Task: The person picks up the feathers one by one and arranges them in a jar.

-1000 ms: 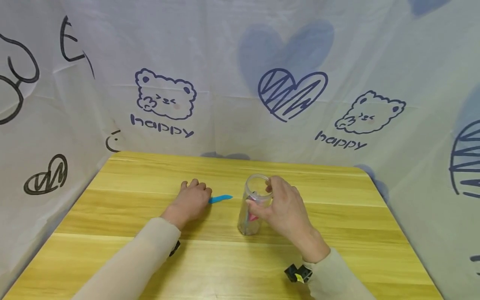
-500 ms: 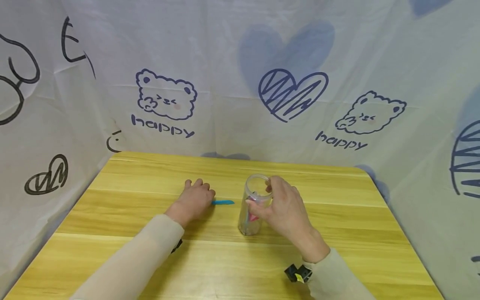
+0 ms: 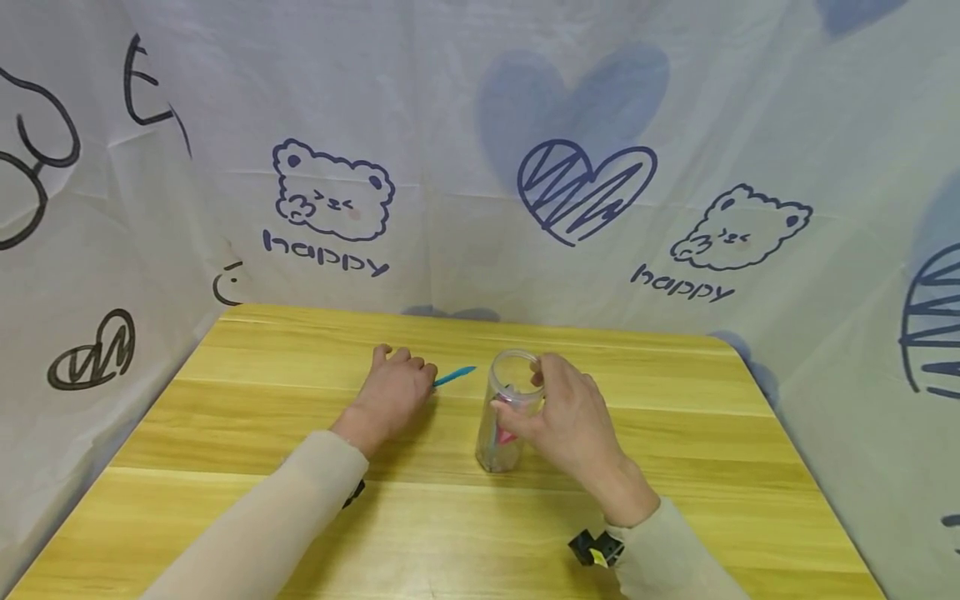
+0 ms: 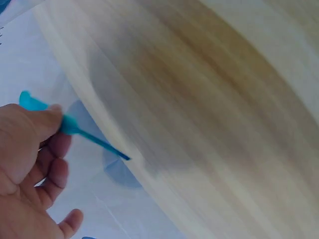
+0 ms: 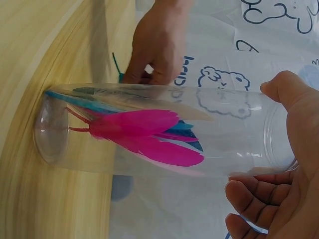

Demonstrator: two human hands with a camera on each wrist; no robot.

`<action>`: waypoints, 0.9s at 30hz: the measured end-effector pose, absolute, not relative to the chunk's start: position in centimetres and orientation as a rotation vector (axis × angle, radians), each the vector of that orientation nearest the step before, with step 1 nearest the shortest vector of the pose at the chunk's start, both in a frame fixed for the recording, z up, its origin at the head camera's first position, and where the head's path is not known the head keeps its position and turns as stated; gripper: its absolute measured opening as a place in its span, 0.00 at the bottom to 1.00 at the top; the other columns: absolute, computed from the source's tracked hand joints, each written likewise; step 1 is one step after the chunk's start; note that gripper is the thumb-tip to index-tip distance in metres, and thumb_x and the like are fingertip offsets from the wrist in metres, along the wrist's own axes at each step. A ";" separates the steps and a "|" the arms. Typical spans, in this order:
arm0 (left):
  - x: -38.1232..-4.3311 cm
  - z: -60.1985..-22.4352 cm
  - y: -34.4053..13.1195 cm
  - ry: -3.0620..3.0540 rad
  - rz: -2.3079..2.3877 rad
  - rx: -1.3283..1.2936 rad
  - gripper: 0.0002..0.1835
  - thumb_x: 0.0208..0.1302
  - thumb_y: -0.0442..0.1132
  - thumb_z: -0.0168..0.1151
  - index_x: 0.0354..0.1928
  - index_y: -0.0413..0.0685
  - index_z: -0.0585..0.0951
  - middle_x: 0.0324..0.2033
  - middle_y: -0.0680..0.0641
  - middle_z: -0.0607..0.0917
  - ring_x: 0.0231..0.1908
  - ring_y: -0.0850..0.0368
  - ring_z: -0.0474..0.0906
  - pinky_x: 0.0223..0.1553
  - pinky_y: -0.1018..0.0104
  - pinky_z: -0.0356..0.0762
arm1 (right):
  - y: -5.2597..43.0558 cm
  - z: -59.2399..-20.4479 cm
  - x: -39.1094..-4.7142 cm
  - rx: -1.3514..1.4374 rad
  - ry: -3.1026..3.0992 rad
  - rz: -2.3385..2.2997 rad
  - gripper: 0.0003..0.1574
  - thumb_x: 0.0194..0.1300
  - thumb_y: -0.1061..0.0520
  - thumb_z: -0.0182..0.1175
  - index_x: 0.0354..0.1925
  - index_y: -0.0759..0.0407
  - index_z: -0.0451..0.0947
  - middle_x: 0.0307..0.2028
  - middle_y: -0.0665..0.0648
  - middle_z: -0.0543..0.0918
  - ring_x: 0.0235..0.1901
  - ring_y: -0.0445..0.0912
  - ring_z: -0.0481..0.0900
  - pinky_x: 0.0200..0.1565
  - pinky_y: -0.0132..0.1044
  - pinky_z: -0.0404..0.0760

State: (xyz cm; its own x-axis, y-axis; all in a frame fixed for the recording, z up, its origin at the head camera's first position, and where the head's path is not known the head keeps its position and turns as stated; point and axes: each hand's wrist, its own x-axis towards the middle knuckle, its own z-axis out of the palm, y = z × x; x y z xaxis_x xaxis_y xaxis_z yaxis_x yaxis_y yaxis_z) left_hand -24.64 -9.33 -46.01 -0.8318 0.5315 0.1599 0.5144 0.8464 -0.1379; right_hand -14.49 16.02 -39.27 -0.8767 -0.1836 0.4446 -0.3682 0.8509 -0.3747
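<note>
My left hand [image 3: 396, 393] pinches a blue feather [image 4: 30, 102] between thumb and index finger, just left of a tall clear jar [image 3: 498, 457]. In the left wrist view the feather's thin quill [image 4: 102, 143] sticks out from the pinch, while the other fingers are loosely bent. The jar stands upright and uncovered on the table, and my right hand [image 3: 573, 414] grips it near its rim, thumb on one side and fingers on the other. Inside, pink feathers [image 5: 149, 124] and darker blue feathers [image 5: 188, 133] lean against the wall, quills down.
The wood-grain table [image 3: 652, 467] has rounded far corners. White cloth [image 3: 457, 225] printed with bears and hearts hangs behind it and along both sides. Black wrist mounts [image 3: 596, 547] sit under the sleeves.
My left hand has shifted slightly right and away with the feather, whose exposed end dipped level, then swung up to the right. My right hand and the jar have stayed put.
</note>
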 end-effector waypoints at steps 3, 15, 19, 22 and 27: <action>-24.8 -46.0 -9.4 -2.712 0.047 -0.795 0.11 0.76 0.49 0.65 0.42 0.49 0.80 0.37 0.50 0.85 0.47 0.46 0.78 0.63 0.37 0.67 | 16.0 -39.3 -14.5 0.415 -2.626 0.641 0.35 0.56 0.37 0.77 0.44 0.59 0.73 0.39 0.57 0.83 0.33 0.47 0.76 0.43 0.49 0.78; -24.8 -43.9 -9.8 -2.555 -0.057 -0.845 0.13 0.77 0.46 0.64 0.40 0.45 0.75 0.36 0.46 0.76 0.43 0.43 0.70 0.56 0.41 0.67 | 16.1 -39.4 -14.5 0.431 -2.608 0.631 0.35 0.56 0.37 0.77 0.43 0.59 0.73 0.38 0.57 0.83 0.32 0.47 0.76 0.41 0.49 0.78; -24.4 -42.8 -9.9 -2.564 -0.063 -0.850 0.14 0.77 0.47 0.64 0.39 0.45 0.76 0.36 0.46 0.77 0.43 0.44 0.69 0.55 0.41 0.67 | 16.1 -39.4 -14.6 0.433 -2.611 0.636 0.35 0.56 0.37 0.78 0.44 0.59 0.73 0.39 0.58 0.83 0.32 0.47 0.76 0.41 0.49 0.78; -24.1 -42.1 -9.9 -2.540 -0.098 -0.855 0.14 0.75 0.47 0.66 0.38 0.45 0.75 0.35 0.47 0.77 0.41 0.45 0.69 0.53 0.42 0.66 | 16.2 -39.4 -14.6 0.436 -2.612 0.641 0.35 0.56 0.37 0.78 0.44 0.59 0.73 0.39 0.59 0.84 0.32 0.47 0.76 0.41 0.48 0.78; -23.7 -41.2 -9.9 -2.455 -0.156 -0.871 0.15 0.74 0.46 0.68 0.37 0.45 0.74 0.33 0.46 0.76 0.39 0.45 0.70 0.51 0.44 0.66 | 16.2 -39.4 -14.7 0.451 -2.597 0.631 0.35 0.56 0.37 0.78 0.44 0.59 0.73 0.39 0.58 0.83 0.33 0.47 0.77 0.41 0.48 0.77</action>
